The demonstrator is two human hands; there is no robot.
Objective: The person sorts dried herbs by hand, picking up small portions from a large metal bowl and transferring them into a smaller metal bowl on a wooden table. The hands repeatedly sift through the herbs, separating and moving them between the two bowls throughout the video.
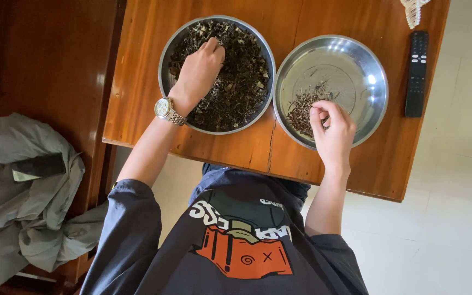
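Observation:
On a wooden table [137, 109] stand two round steel bowls. The left bowl [168, 54] is full of dark dried leaves [241, 82]. My left hand [200, 68], with a metal wristwatch [166, 110] on the wrist, lies on those leaves with its fingers curled down into them. The right bowl [356, 60] holds only a small pile of thin dark stems [301, 109] at its near left side. Over that pile is my right hand [331, 128], its fingertips pinched together on a few stems.
A black remote control [417, 74] lies on the table to the right of the bowls. A pale shell-like object [412, 11] sits at the far right edge. Grey clothing [17, 196] with a dark phone [39, 165] on it lies at the left. To the right is a white floor [454, 218].

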